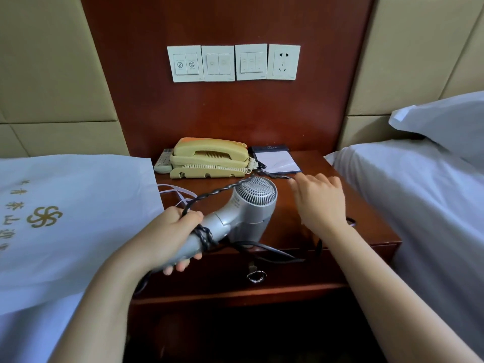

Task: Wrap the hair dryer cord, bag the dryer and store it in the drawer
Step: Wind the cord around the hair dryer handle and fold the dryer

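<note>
We hold the dryer [248, 205] over the nightstand, L hand [172, 237] curled round its handle at 8 o'clock, R hand [319, 200] pinching the cord [217, 191] at 2 o'clock; any slack and the handle coils could slip off.

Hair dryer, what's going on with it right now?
A person is winding the cord onto the hair dryer. The left hand grips the handle, where a few turns of cord already sit. The right hand holds a stretch of cord taut above the nightstand; the rest trails over its front edge. The bag lies on the bed at left, and the drawer is shut.
</note>
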{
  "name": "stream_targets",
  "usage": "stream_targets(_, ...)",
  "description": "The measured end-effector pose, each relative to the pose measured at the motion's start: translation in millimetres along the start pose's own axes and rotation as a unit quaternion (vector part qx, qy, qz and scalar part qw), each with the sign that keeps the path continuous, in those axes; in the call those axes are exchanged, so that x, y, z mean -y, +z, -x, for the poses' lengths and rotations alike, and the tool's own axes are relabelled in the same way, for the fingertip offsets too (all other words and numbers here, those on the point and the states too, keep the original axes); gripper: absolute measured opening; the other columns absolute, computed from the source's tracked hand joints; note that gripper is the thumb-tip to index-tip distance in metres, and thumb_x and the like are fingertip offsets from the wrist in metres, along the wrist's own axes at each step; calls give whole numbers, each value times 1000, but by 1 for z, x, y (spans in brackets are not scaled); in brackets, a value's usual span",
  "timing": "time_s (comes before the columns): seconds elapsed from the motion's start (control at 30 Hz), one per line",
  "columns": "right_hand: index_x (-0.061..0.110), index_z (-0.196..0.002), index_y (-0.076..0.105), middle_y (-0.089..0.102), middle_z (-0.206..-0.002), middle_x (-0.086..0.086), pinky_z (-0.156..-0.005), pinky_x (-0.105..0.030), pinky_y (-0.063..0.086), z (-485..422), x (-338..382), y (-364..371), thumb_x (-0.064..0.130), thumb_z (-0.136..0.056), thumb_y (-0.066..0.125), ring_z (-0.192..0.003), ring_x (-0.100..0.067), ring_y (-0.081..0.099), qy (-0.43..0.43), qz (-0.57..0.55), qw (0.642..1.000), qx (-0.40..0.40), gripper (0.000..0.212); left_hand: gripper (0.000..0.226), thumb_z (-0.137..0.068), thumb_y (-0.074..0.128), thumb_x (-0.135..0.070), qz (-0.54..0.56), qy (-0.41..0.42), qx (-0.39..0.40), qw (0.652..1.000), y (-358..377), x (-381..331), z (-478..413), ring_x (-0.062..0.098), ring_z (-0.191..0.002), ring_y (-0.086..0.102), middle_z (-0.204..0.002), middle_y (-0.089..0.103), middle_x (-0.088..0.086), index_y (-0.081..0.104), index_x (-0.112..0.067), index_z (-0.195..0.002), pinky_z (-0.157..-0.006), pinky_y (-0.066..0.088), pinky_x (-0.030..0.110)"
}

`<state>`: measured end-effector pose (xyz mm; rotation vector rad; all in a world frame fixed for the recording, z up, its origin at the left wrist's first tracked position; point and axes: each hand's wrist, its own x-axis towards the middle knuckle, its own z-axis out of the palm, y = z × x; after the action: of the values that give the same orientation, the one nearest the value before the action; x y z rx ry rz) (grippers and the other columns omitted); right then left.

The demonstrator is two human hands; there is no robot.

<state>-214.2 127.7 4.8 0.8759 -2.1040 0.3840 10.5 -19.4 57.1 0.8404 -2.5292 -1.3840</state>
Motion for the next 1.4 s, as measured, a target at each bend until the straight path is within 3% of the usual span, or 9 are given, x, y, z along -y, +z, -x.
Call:
stream_targets(0.1, 10, -84, 61, 61, -59, -5, -71, -37, 33, 3, 6, 6, 12, -79, 36, -61, -30, 59, -2, 32, 999, 30, 26, 43, -97, 33, -31, -5, -3, -4, 1000, 6, -3, -5, 18, -33, 42, -52, 62, 9, 56, 5, -88, -36, 33, 21)
stream_targets(0.33, 5, -142, 31, 54, -122, -17, -87, -44, 41, -1, 10, -16, -11, -68, 54, -101, -39, 54, -29, -151, 977, 147, 79, 39, -99, 27, -42, -26, 21, -47, 998, 27, -17, -19, 18, -39, 47, -62, 61, 8, 51, -19, -79, -35, 34, 18)
stream_targets(0.47, 20, -135, 39, 50, -106, 0, -74, -40, 48, 3, 8, -38, -7, -72, 59, -84, -28, 58, 2, -302, 932, 198, 71, 39, -99, 24, -43, -26, 9, -108, 994, 31, -20, -25, 18, -44, 52, -70, 64, 10, 47, -24, -75, -39, 38, 21)
stream_targets(0.57, 22, -100, 52, 57, -88, 7, -65, -27, 45, 7, 11, -51, 3, -73, 70, -65, -4, 55, 3, -349, 906, 240, 38, 43, -99, 22, -43, -25, 3, -152, 988, 30, -14, -28, 21, -48, 57, -77, 66, 15, 53, -15, -91, -42, 41, 23)
stream_targets(0.73, 5, -88, 63, 63, -73, -1, -50, -19, 45, 9, 25, -68, 3, -80, 70, -50, -2, 52, 7, -506, 741, 443, 11, 48, -98, 21, -45, -20, -2, -208, 978, 32, -5, -32, 35, -74, 66, -88, 66, 20, 55, -12, -92, -68, 57, 43)
stream_targets(0.9, 14, -96, 66, 52, -62, 9, -53, -19, 30, 4, 36, -76, 18, -78, 68, -57, -8, 40, -29, -591, 641, 488, 19, 50, -96, 21, -49, -17, -9, -227, 974, 33, 1, -35, 42, -85, 65, -91, 66, 20, 56, -14, -90, -79, 55, 53)
stream_targets(0.97, 18, -80, 66, 45, -56, 11, -49, -19, 25, 3, 37, -78, 26, -79, 65, -52, -6, 35, -2, -611, 672, 419, 9, 46, -96, 22, -50, -14, -8, -232, 973, 31, 2, -36, 42, -84, 65, -91, 66, 20, 54, -17, -88, -79, 55, 53)
stream_targets(1.17, 14, -54, 45, 33, -50, 5, -49, -22, 23, -6, 27, -67, 33, -92, 49, -50, -7, 27, 74, -546, 818, 165, 43, 44, -95, 26, -50, -34, -17, -225, 974, 25, 4, -34, 39, -83, 66, -88, 67, 15, 57, -18, -98, -80, 55, 51)
stream_targets(1.4, 15, -56, 26, 24, -48, 1, -52, -35, 25, -20, 7, -68, 43, -95, 40, -56, -18, 29, 133, -307, 941, 45, 50, 27, -96, 36, -33, -47, 41, -15, 998, 22, -13, -7, 15, -35, 47, -61, 64, 8, 52, -12, -93, -36, 36, 20)
